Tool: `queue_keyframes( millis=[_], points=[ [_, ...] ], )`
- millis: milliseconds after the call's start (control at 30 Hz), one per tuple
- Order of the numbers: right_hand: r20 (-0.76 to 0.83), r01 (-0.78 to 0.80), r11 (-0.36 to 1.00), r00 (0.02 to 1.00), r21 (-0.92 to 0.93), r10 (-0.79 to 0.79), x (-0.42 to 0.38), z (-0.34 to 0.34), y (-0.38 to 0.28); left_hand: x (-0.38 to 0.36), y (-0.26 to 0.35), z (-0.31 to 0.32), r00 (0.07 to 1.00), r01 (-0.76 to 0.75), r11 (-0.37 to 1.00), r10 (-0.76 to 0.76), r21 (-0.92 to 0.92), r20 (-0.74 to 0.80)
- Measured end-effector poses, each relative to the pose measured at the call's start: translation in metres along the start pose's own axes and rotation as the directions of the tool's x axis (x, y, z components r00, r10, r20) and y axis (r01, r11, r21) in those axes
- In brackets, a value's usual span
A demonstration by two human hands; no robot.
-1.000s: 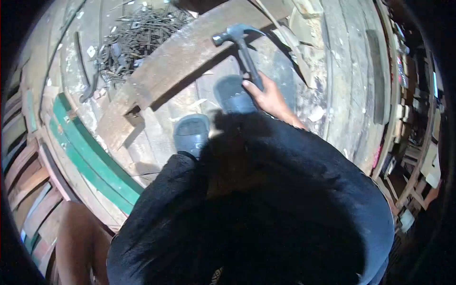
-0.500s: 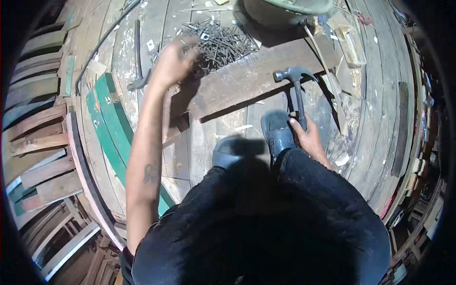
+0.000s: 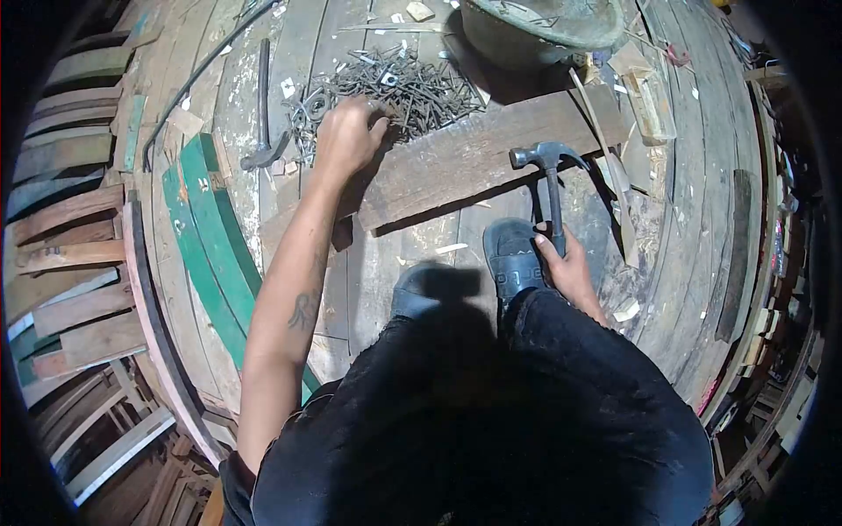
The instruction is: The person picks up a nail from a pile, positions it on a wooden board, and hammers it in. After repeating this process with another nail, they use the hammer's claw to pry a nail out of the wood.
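My left hand (image 3: 347, 138) reaches to the near-left edge of a heap of dark nails (image 3: 425, 95) on the wooden floor. Its fingers are curled downward, and the fingertips and anything between them are hidden. My right hand (image 3: 572, 273) is wrapped around the lower handle of a claw hammer (image 3: 553, 195), head pointing away from me, beside my right sandal. In front of my feet lies a brown wooden plank (image 3: 478, 151), slanting up to the right, between me and the nails.
A second hammer (image 3: 264, 105) lies left of the nails. Green boards (image 3: 203, 237) rest further left, near stacked wood pieces (image 3: 83, 254). A round basin (image 3: 535, 39) stands at the top, with thin wood strips (image 3: 614, 171) and chips around it.
My left hand has moved slightly right and down, and its fingers have curled in at the nail heap. The right hand keeps its grip on the hammer.
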State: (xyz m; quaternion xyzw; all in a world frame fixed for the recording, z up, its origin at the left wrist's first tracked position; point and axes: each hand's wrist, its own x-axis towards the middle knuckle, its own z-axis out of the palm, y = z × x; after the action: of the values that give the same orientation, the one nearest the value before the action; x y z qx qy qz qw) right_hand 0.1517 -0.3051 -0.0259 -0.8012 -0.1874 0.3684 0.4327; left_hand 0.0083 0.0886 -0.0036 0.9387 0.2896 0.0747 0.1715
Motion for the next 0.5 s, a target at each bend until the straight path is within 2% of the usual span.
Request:
queue_keyframes(
  millis=[100, 167, 267, 333, 367, 400, 500],
  points=[
    [-0.011, 0.002, 1.0, 1.0, -0.005, -0.002, 0.0, 0.0, 0.0, 0.0, -0.001, -0.009, 0.999, 0.022, 0.998, -0.02, -0.058, 0.037],
    [0.007, -0.04, 0.999, 0.999, 0.016, 0.039, 0.0, 0.0, 0.001, 0.001, -0.002, -0.02, 0.999, 0.022, 0.991, -0.025, -0.131, -0.027],
    [0.013, -0.035, 0.999, 0.999, 0.023, 0.035, 0.001, -0.001, 0.006, 0.005, -0.007, -0.046, 0.982, 0.174, 0.918, -0.187, -0.357, -0.003],
    [0.013, -0.046, 0.999, 0.999, 0.027, 0.046, 0.0, -0.001, 0.002, 0.0, 0.009, -0.073, 0.961, 0.261, 0.902, -0.275, -0.344, 0.007],
    [0.015, -0.062, 0.998, 0.998, 0.027, 0.061, 0.0, -0.001, 0.001, -0.002, 0.002, -0.071, 0.964, 0.239, 0.858, -0.265, -0.454, 0.006],
    [0.015, -0.059, 0.998, 0.998, 0.03, 0.058, 0.001, -0.001, 0.002, -0.004, 0.002, -0.071, 0.965, 0.236, 0.86, -0.263, -0.452, 0.003],
    [0.014, -0.019, 0.997, 1.0, 0.078, 0.018, 0.001, 0.0, 0.009, -0.016, 0.014, -0.068, 0.972, 0.184, 0.776, -0.235, -0.604, -0.007]
  ],
)
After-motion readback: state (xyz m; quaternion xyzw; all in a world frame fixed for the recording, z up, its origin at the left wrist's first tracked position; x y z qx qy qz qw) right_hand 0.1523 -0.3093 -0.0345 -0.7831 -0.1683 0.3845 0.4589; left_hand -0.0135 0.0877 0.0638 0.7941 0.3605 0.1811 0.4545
